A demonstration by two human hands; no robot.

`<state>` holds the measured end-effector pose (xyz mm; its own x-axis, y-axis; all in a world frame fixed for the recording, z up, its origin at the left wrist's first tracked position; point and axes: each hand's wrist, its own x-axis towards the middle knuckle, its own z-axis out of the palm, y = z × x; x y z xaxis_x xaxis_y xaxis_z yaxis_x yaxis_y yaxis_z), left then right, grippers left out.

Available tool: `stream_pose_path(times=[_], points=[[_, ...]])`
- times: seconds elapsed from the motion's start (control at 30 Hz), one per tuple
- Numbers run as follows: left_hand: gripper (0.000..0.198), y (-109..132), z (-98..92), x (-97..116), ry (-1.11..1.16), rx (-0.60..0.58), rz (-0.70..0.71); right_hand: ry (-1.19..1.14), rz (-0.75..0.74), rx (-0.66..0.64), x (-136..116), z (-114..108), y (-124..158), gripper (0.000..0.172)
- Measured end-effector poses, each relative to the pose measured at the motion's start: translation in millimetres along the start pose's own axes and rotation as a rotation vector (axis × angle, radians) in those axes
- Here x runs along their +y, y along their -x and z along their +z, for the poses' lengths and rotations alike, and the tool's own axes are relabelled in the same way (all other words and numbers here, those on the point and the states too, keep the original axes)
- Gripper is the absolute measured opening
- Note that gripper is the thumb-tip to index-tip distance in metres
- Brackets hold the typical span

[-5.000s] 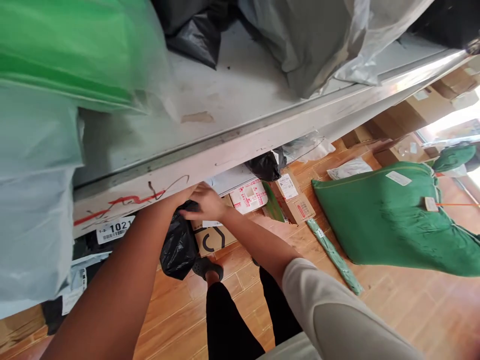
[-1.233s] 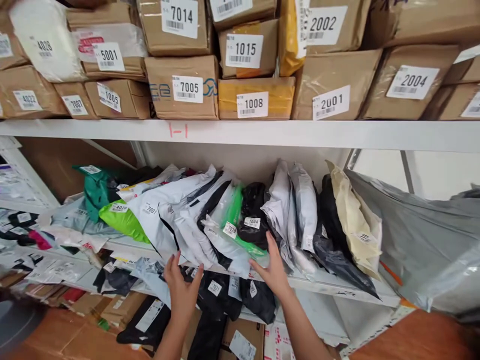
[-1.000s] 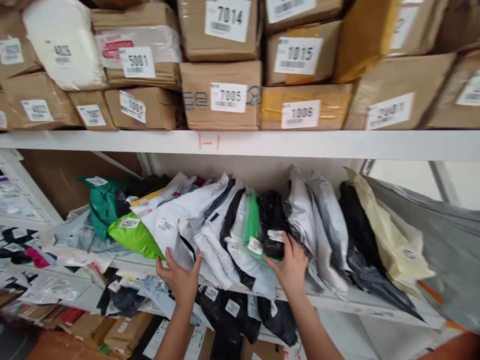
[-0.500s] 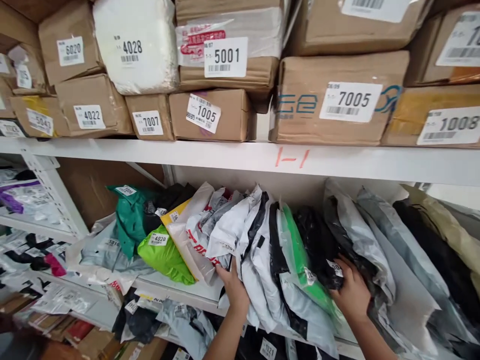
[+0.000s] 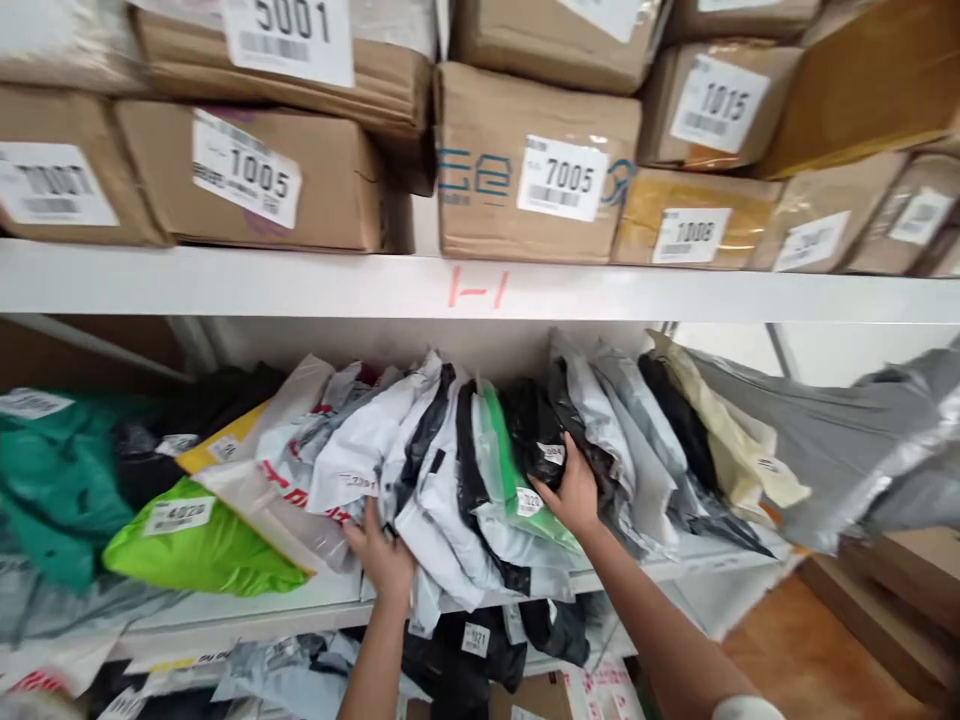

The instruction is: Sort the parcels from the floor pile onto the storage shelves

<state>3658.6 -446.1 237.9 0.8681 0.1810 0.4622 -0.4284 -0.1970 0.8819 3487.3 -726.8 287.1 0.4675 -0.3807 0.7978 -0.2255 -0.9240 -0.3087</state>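
My left hand (image 5: 384,560) is at the shelf's front edge, fingers apart, against the lower end of a white parcel bag (image 5: 375,435) with red print beside it. Some of its fingertips are hidden among the bags. My right hand (image 5: 576,495) is closed on the lower front of a black parcel bag (image 5: 525,415), thumb below its white label and fingers at the label's right. Between my hands, white and black bags and a green parcel bag (image 5: 499,450) lean side by side in a row.
Labelled cardboard boxes (image 5: 540,225) fill the shelf above, over a white shelf beam (image 5: 337,285). A lime-green bag (image 5: 199,560) and a teal bag (image 5: 60,480) lie at left. A large grey bag (image 5: 847,420) bulges at right. More parcels (image 5: 465,655) sit below.
The view has swung right, so the shelf appears further left and more bags show at right. My hands stay at the same bags.
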Motion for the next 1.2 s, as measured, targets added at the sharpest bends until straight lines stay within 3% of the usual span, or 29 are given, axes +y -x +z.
stream_pose_path(times=[0.07, 0.17, 0.23, 0.3, 0.4, 0.5, 0.57, 0.63, 0.7, 0.8, 0.93, 1.0, 1.07, 1.13, 1.2], points=[[0.058, 29.0, -13.1, 9.1, 0.008, 0.054, 0.166, -0.13, 0.042, 0.056, 2.2, -11.6, 21.3, 0.09], [0.055, 76.1, -26.3, 28.4, 0.075, 0.337, 0.297, -0.185, 0.12, 0.266, 8.5, -25.7, 71.0, 0.065], [0.046, 99.1, -26.5, 45.9, 0.119, 0.375, 0.49, -0.124, 0.225, 0.415, 17.5, -32.1, 102.1, 0.056], [0.038, 111.5, -18.4, 69.8, 0.145, 0.236, 0.671, -0.105, 0.324, 0.468, 29.8, -37.3, 118.4, 0.049], [0.029, 116.6, 12.2, 119.8, 0.196, -0.115, 0.786, -0.21, 0.323, 0.317, 51.5, -40.9, 112.3, 0.041], [0.032, 122.5, 62.6, 173.7, 0.162, -0.463, 0.819, -0.163, 0.283, 0.175, 74.7, -37.1, 93.0, 0.054], [0.036, 132.3, 100.1, 201.4, 0.074, -0.613, 0.849, -0.065, 0.297, 0.205, 91.2, -35.4, 83.7, 0.064], [0.038, 145.6, 134.6, 219.0, -0.006, -0.69, 0.893, -0.026, 0.323, 0.28, 109.2, -39.8, 76.6, 0.064], [0.048, 158.7, 163.0, 228.3, -0.101, -0.684, 0.876, -0.027, 0.346, 0.353, 128.6, -51.4, 69.3, 0.057], [0.067, 171.9, 194.9, 235.2, -0.354, -0.587, 0.759, -0.045, 0.348, 0.421, 158.0, -73.6, 60.2, 0.044], [0.03, 173.3, 226.5, 241.0, -0.615, -0.618, 0.763, -0.075, 0.249, 0.456, 187.7, -88.3, 62.5, 0.044], [0.019, 170.9, 239.1, 241.5, -0.598, -0.655, 0.757, -0.059, 0.175, 0.372, 194.5, -89.6, 64.9, 0.047], [0.02, 170.0, 248.2, 238.9, -0.508, -0.649, 0.669, -0.095, 0.107, 0.173, 194.9, -93.0, 62.8, 0.038], [0.025, 171.9, 252.9, 233.1, -0.361, -0.562, 0.505, -0.214, 0.049, -0.025, 190.5, -102.9, 57.8, 0.025], [0.032, 176.1, 253.0, 224.8, -0.245, -0.468, 0.386, -0.352, -0.072, -0.147, 185.8, -120.8, 55.8, 0.023]])
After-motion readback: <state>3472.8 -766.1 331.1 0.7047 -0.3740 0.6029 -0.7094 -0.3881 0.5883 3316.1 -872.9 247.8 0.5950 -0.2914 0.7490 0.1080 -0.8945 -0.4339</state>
